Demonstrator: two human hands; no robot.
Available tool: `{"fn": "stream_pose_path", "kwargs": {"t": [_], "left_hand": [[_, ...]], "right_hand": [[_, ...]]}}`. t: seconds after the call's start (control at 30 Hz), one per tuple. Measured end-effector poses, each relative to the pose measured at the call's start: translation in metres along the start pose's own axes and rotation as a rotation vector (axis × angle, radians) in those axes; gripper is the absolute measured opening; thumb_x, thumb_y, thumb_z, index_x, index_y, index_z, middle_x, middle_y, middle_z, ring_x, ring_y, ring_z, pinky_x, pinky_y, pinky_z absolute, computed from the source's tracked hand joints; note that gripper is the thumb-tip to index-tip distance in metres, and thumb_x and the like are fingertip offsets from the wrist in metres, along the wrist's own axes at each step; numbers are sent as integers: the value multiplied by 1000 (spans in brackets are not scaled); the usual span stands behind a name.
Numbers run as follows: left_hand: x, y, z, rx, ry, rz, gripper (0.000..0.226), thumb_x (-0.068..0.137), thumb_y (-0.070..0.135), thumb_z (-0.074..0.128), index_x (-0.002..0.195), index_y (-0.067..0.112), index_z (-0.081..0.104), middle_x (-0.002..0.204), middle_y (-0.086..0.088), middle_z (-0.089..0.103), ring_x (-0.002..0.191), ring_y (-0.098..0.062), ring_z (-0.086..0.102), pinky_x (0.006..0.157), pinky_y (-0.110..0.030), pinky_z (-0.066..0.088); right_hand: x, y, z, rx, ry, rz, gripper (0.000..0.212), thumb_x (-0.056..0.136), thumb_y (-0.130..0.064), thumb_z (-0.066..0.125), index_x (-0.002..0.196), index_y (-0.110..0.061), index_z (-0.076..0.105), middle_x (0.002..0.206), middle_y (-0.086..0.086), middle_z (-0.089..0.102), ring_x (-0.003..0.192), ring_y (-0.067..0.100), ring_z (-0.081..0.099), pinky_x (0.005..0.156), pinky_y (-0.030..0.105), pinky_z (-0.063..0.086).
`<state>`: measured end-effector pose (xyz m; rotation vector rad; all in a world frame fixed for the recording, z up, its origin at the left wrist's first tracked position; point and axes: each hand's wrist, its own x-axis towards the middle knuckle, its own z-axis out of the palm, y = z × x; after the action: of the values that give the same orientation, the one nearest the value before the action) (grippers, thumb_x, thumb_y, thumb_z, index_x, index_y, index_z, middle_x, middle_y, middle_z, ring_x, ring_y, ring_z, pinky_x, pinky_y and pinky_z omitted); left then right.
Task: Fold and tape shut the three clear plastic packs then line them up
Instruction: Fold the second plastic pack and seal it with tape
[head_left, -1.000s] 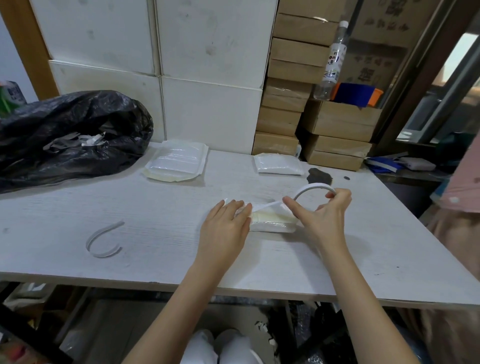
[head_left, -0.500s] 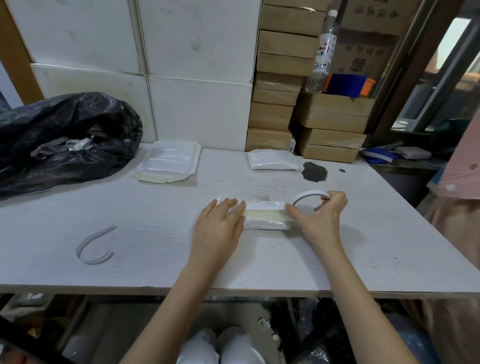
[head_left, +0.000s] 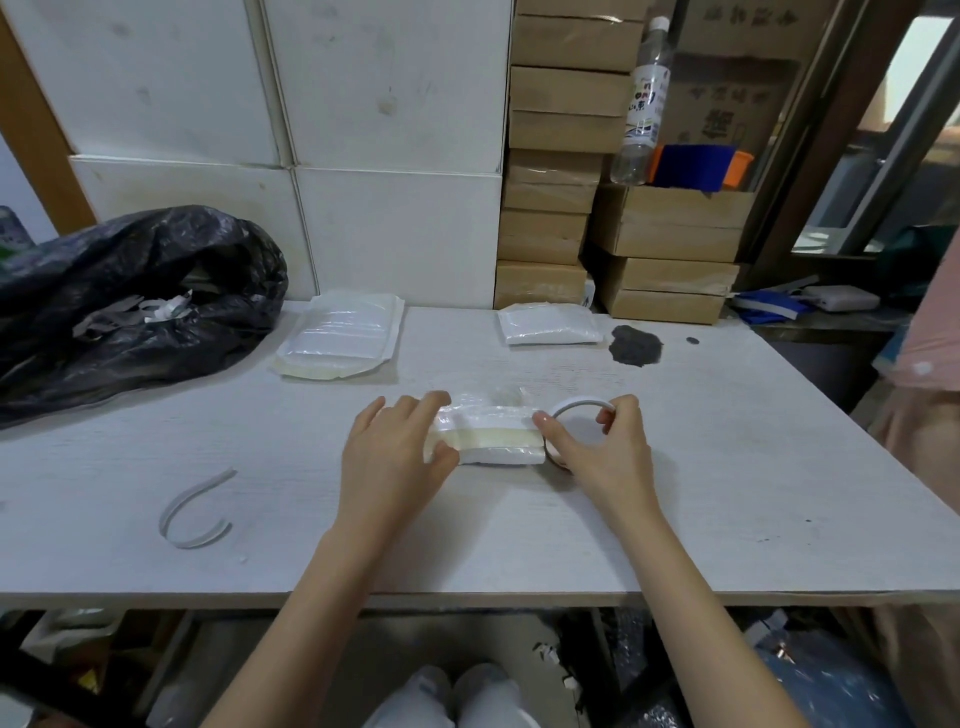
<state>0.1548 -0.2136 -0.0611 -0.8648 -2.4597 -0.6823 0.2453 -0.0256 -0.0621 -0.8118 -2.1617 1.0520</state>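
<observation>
A folded clear plastic pack (head_left: 491, 432) lies in the middle of the white table (head_left: 727, 493), a pale strip of tape along its front. My left hand (head_left: 397, 457) grips its left end, fingers over the top. My right hand (head_left: 597, 447) holds a white tape roll (head_left: 579, 402) upright against the pack's right end, index finger pressing on the pack. An unfolded pack (head_left: 343, 335) lies flat at the back left. A smaller folded pack (head_left: 548, 323) rests at the back centre.
A black rubbish bag (head_left: 130, 291) fills the back left. A curled strip of tape backing (head_left: 195, 509) lies front left. White boxes (head_left: 395, 156) and brown cartons (head_left: 561, 171) line the back edge, with a bottle (head_left: 641, 104). A dark stain (head_left: 636, 345) marks the table.
The tape strip that was lifted above the pack now lies pressed flat along it. My right hand has brought the roll down beside the pack's right end.
</observation>
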Motion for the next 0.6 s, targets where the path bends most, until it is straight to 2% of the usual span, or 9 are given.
{"fn": "stream_pose_path", "kwargs": {"t": [0.07, 0.17, 0.23, 0.3, 0.37, 0.47, 0.53, 0.6], "left_hand": [[5, 1, -6, 50, -60, 16, 41, 69, 20, 54, 109, 26, 63, 80, 2, 64, 74, -22, 63, 104, -43, 37], [15, 8, -8, 139, -144, 75, 39, 74, 23, 41, 99, 25, 71, 79, -4, 65, 68, -27, 64, 100, -47, 40], [24, 21, -10, 162, -165, 122, 54, 76, 32, 22, 86, 17, 73, 75, -7, 63, 68, -32, 62, 89, -40, 45], [32, 39, -12, 165, -242, 85, 62, 76, 44, 11, 73, 7, 61, 72, -5, 52, 74, -28, 53, 73, -30, 36], [40, 53, -10, 228, -308, 37, 56, 89, 51, 20, 75, 8, 55, 78, -5, 47, 87, -25, 49, 70, -29, 27], [49, 64, -4, 322, -360, 30, 49, 94, 50, 39, 102, 5, 57, 104, -9, 55, 105, -26, 49, 71, -30, 29], [50, 64, 3, 350, -376, 40, 40, 92, 42, 49, 109, 5, 52, 110, -10, 54, 106, -28, 50, 73, -31, 33], [49, 67, 5, 287, -246, 161, 30, 82, 25, 66, 103, 7, 56, 100, -8, 59, 96, -27, 56, 69, -32, 39]], "right_hand": [[0, 1, 1, 60, 2, -3, 62, 63, -59, 74, 86, -16, 37, 80, -7, 39, 78, 16, 43, 75, 38, 44], [2, 2, -4, 118, 4, -28, 55, 64, -46, 80, 86, -16, 39, 79, -6, 41, 73, 13, 41, 65, 28, 40], [5, 3, -8, 35, 20, -93, 52, 64, -43, 81, 92, -17, 44, 89, -6, 45, 76, 12, 45, 68, 29, 42], [7, 4, -12, -108, 32, -187, 54, 65, -44, 79, 103, -21, 48, 102, -9, 47, 83, 12, 49, 72, 30, 44], [7, 7, -16, -218, 23, -277, 57, 65, -48, 77, 111, -25, 51, 108, -11, 48, 89, 11, 52, 76, 32, 45], [8, 11, -21, -338, 32, -347, 46, 65, -54, 74, 93, -23, 55, 94, -10, 50, 86, 13, 52, 74, 32, 41], [9, 11, -23, -404, 51, -389, 43, 65, -58, 72, 77, -22, 54, 80, -10, 49, 77, 13, 48, 71, 29, 33], [9, 7, -26, -392, 32, -393, 45, 67, -64, 66, 64, -21, 54, 68, -10, 49, 66, 12, 46, 66, 27, 29]]}}
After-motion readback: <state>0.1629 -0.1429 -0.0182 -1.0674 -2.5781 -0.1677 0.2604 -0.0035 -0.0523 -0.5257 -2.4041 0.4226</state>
